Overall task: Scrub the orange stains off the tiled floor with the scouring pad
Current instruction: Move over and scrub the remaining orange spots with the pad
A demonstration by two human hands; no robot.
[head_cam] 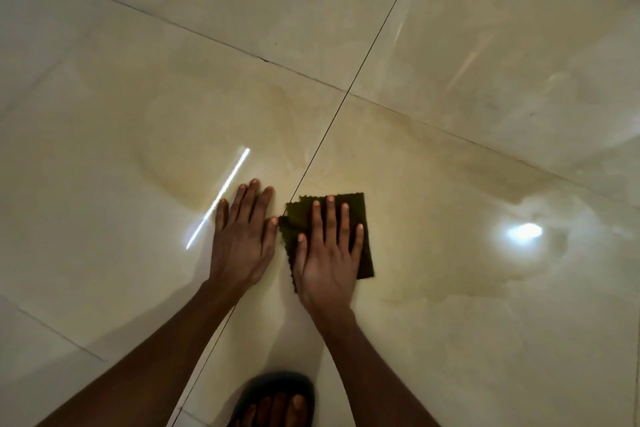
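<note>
The tiled floor (450,45) fills your whole view, and most of the job looks unfinished. A wide yellowish-orange stain (433,218) spreads across the tiles around the point where the grout lines (377,35) cross, with a darker edge curving off to your left and another trailing away to your right. None of it reads as scrubbed clean yet, so I judge you are early in the work, or at most midway.

Your right hand (329,253) lies flat on the scouring pad (362,208), fingers (330,215) straight and spread, pressing it onto the tile just right of the near grout line, inside the stained patch. Your left hand (242,236) rests flat on the bare floor just beside the pad, fingers straight, thumb tip at the pad's corner; it holds nothing.

Harder to read: the glossy tile throws back a bright light streak (221,194) and a glare spot (524,230), which wash out the stain's true limits. The tile under the pad is hidden. Your sandalled foot (277,402) is blurred and cut off at the bottom edge.
</note>
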